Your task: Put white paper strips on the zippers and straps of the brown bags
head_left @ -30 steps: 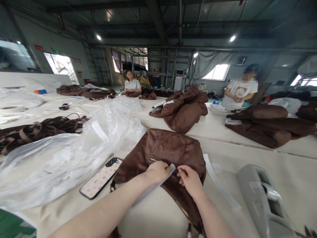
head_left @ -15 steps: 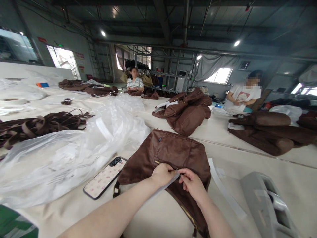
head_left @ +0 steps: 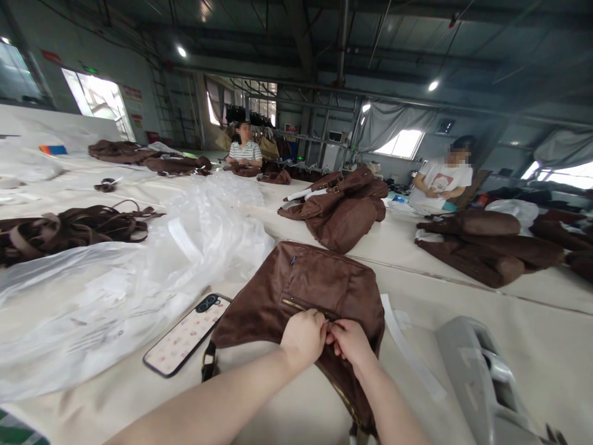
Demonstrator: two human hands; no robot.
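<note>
A brown leather handbag lies flat before me, with a short brass zipper across its panel and a longer brass zipper along its near right edge. My left hand rests on the bag at the right end of the short zipper, fingers curled closed. Right beside it, my right hand is closed in a pinch, its fingertips meeting the left ones. Whatever small thing sits between the fingertips is hidden. To the left of the bag lies a phone in a flowered case.
Clear plastic sheeting spreads on the left, near a heap of brown straps. Brown bags are piled behind. A white paper strip and a grey tape dispenser lie right. Two people work across the table.
The pale strip that trailed from my fingers over my left forearm no longer shows. My hands have drawn closer together, the left now more curled. The view has shifted slightly to the right.
</note>
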